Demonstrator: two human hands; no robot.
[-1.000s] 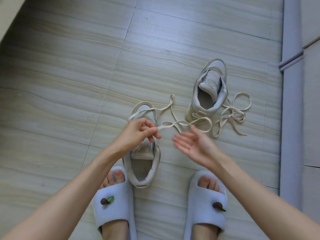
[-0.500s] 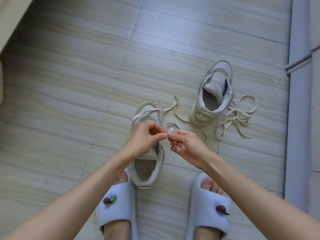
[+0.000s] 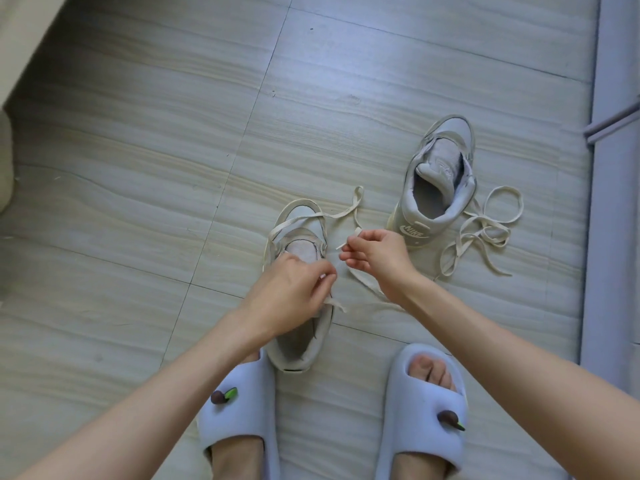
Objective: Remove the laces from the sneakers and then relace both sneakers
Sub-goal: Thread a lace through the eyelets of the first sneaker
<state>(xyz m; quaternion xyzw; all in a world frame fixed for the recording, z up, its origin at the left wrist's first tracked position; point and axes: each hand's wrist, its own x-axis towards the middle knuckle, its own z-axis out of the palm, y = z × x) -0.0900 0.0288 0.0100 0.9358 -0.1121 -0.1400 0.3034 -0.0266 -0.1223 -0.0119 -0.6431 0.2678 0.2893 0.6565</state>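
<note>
Both bare arms reach down over the pale wood-grain tiled floor (image 3: pixel 138 168). Left hand (image 3: pixel 291 292) hovers over the near grey lace-less sneaker (image 3: pixel 301 327), fingers curled, pinching the flat cream lace (image 3: pixel 346 209). Right hand (image 3: pixel 377 254) pinches its tip, raised. The far grey sneaker (image 3: pixel 436 188) stands beside a second loose cream lace (image 3: pixel 485 233).
</note>
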